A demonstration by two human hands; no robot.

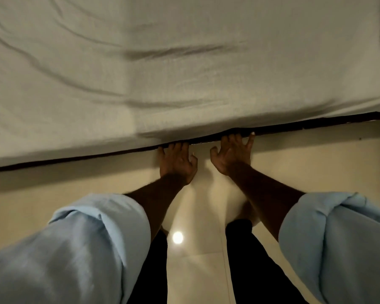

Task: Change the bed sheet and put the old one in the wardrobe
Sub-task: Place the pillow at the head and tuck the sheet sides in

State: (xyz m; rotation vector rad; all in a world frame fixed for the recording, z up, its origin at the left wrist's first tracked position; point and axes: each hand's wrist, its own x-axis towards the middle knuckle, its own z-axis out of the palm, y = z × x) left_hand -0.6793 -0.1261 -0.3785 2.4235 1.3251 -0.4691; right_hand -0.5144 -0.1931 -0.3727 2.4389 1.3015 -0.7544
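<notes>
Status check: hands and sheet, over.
Left hand and right hand side by side, fingers straight, tips at the lower edge of the sheet. It lies spread out, wrinkled. Nothing blocking in view.

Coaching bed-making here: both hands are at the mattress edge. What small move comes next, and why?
Probably push the sheet further under: the left hand and right hand have their fingers reaching beneath its edge above the dark bed frame, and wrinkles cross the top.
</notes>
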